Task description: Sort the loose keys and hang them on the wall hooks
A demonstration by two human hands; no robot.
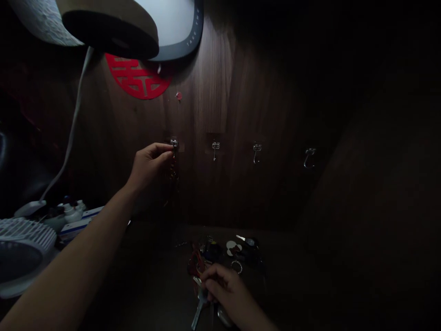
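My left hand (151, 163) is raised to the leftmost metal hook (174, 143) on the dark wood panel. Its thumb and forefinger are pinched at the hook, and a dim, chain-like keychain (173, 174) dangles beneath them. Lower down, my right hand (223, 287) is closed over a bunch of keys (199, 308) at the surface, a long key pointing down below its fingers. A reddish cord (195, 257) lies just behind that hand. Around it are a metal ring (236, 265), a black key (250, 241) with its blade out and a pale round charm (231, 248).
More hooks run rightward: a second (215, 146), a third (257, 148) and a far one (309, 154). A lamp (113, 27) overhangs at upper left, near a red paper cutout (138, 80). A white fan (25, 248), small bottles (72, 214) and a cable (74, 124) are at left.
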